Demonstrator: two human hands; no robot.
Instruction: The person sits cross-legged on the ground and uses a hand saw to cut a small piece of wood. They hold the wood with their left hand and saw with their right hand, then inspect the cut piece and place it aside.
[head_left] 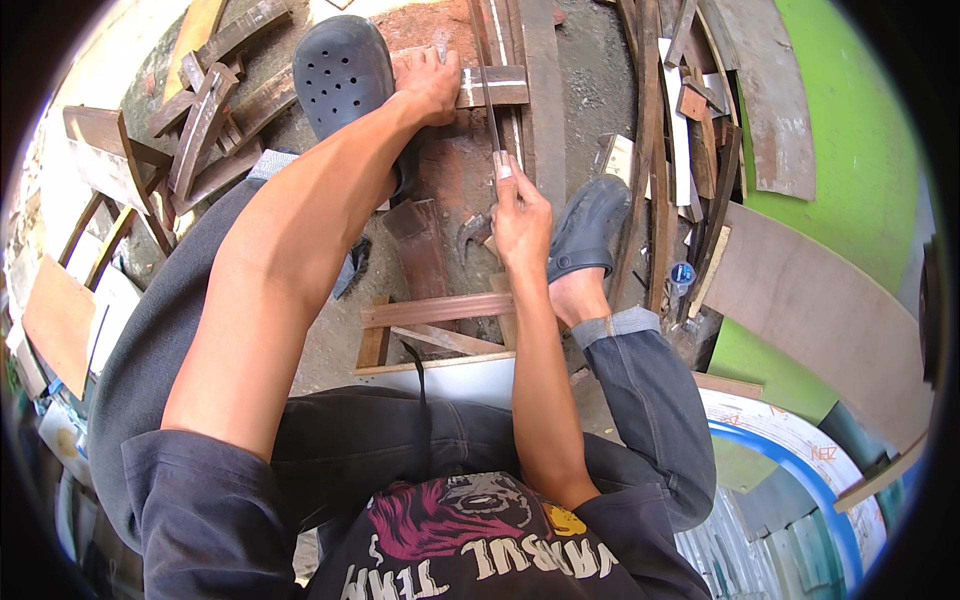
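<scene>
My left hand (428,84) is closed over a short piece of wood (512,86), whose right end sticks out past the fingers. In my right hand (522,215) is the near end of a saw (491,110), its thin dark blade seen nearly edge-on. The blade runs away from me and crosses the wood just right of my left hand. My grey clog (345,75) is beside the left hand. A claw hammer (470,235) lies partly hidden left of the right hand.
Closer to me is a small wooden frame (437,309). Scrap wood (205,130) is heaped at the far left. Long boards (655,160) lie right of my other clog (588,228). Plywood (815,310) and green sheets (850,160) are at the right. Glass strips (800,560) stand lower right.
</scene>
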